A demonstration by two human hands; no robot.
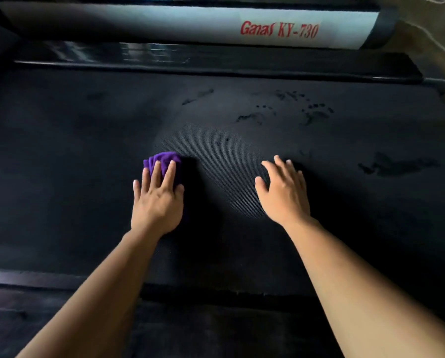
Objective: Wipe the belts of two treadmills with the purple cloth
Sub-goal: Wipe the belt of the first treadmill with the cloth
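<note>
Left of centre in the frame, the left hand presses flat fingers on the bunched purple cloth against the dark treadmill belt. The right hand rests spread and empty. Smudges at upper right could be missed.

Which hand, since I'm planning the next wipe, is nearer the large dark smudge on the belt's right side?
Right. The right hand is left of the smudge; the left hand, pressing the purple cloth, is farther left.
</note>
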